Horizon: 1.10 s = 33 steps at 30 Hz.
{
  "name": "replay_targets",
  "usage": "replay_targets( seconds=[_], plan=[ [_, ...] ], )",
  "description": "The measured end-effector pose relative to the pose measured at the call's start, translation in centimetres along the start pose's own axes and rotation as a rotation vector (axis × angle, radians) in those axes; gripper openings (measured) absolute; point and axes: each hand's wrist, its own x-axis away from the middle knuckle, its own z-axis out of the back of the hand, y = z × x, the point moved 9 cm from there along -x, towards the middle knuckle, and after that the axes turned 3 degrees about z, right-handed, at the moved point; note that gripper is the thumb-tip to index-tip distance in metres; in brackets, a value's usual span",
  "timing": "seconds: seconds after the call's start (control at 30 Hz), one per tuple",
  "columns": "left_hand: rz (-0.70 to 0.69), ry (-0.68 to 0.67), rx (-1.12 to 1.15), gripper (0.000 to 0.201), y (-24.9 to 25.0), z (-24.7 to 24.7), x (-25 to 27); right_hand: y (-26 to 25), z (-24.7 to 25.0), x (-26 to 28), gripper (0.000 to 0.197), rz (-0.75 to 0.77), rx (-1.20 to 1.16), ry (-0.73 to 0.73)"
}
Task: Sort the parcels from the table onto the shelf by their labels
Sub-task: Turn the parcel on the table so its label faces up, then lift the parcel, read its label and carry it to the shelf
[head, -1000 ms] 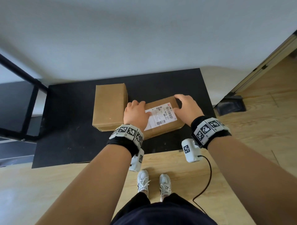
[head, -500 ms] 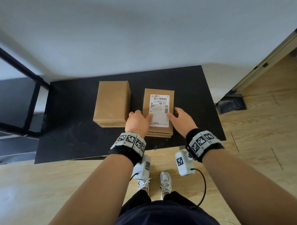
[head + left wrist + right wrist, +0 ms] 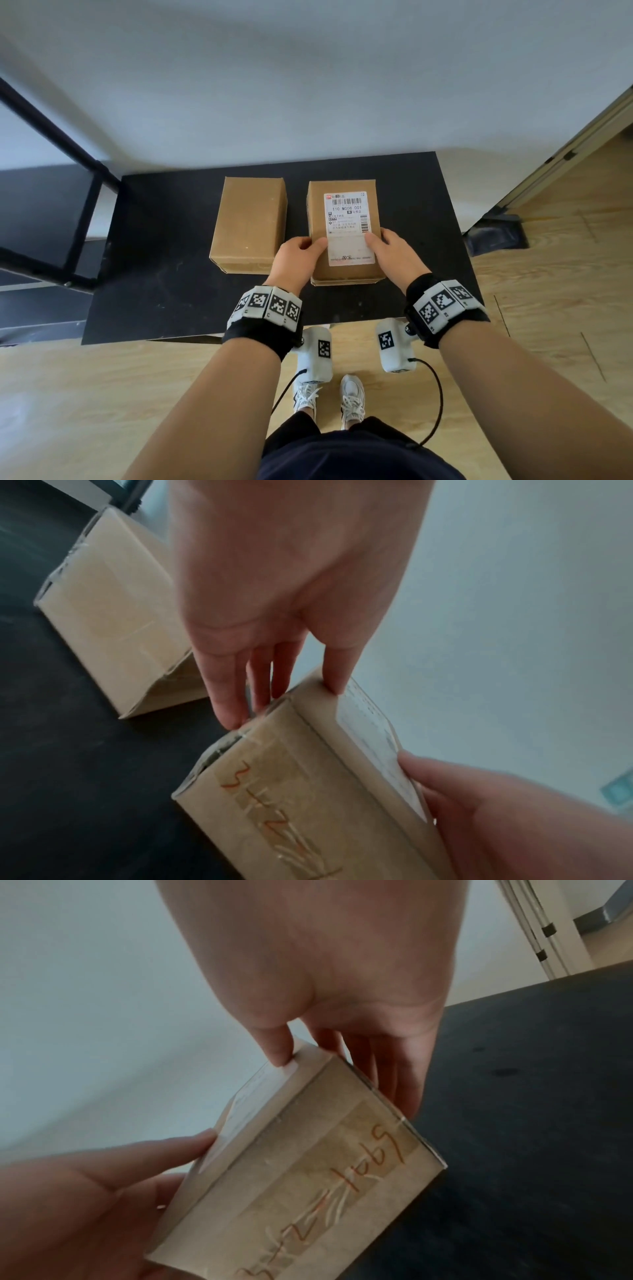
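Note:
A brown parcel (image 3: 344, 270) with a white shipping label (image 3: 346, 219) lies lengthwise on the black table (image 3: 154, 274), right of centre. My left hand (image 3: 298, 253) grips its left side, thumb on top and fingers down the side (image 3: 284, 704). On the right side my right hand (image 3: 390, 250) grips it the same way (image 3: 342, 1080). Red handwriting shows on its near end (image 3: 291, 804) (image 3: 325, 1191). A plain brown parcel (image 3: 250, 222) (image 3: 109, 615) lies just left of it, untouched. I cannot tell whether the held parcel is off the table.
A black shelf frame (image 3: 85, 164) stands at the left of the table. A white wall runs behind the table. A door frame (image 3: 565, 154) and a dark object (image 3: 496, 233) on the wooden floor lie to the right.
The labelled parcel has been turned from slanted to lengthwise, label facing me. Both hands have slid from its top to its near sides, thumbs on top.

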Motion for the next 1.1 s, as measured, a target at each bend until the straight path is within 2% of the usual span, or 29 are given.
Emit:
replay_targets(
  seconds=[0.13, 0.17, 0.33, 0.47, 0.6, 0.7, 0.77, 0.8, 0.87, 1.1],
  plan=[
    [-0.066, 0.044, 0.193, 0.061, 3.0, 3.0, 1.8, -3.9, 2.0, 1.9, 0.024, 0.113, -0.159, 0.007],
    [-0.084, 0.051, 0.221, 0.062, 3.9, 3.8, 2.3, -4.9, 2.5, 2.4, 0.023, 0.144, -0.189, 0.004],
    [-0.185, 0.037, 0.331, 0.055, 7.8, 7.0, 5.1, -9.8, 4.4, 4.6, 0.025, 0.273, -0.234, 0.020],
    [-0.295, 0.046, 0.386, 0.040, 10.6, 9.6, 7.8, -13.4, 5.6, 6.4, 0.025, 0.378, -0.236, 0.027],
    [-0.403, 0.060, 0.407, 0.041, 13.2, 12.0, 10.4, -16.5, 7.3, 8.2, 0.036, 0.467, -0.261, 0.055],
    [-0.479, 0.052, 0.419, 0.038, 14.7, 13.1, 11.9, -18.5, 8.3, 9.3, 0.037, 0.525, -0.286, 0.077],
    [-0.513, 0.055, 0.433, 0.037, 15.5, 13.6, 12.5, -19.4, 8.8, 9.7, 0.047, 0.542, -0.286, 0.103],
    [-0.525, 0.062, 0.438, 0.038, 15.7, 13.8, 12.7, -19.7, 9.0, 9.9, 0.046, 0.552, -0.289, 0.110],
    [-0.542, 0.070, 0.448, 0.038, 16.1, 14.1, 13.0, -20.4, 9.2, 10.4, 0.030, 0.577, -0.299, 0.103],
    [-0.614, 0.047, 0.465, 0.044, 17.1, 14.5, 14.0, -21.4, 10.4, 11.6, 0.026, 0.625, -0.341, 0.129]
  ],
)
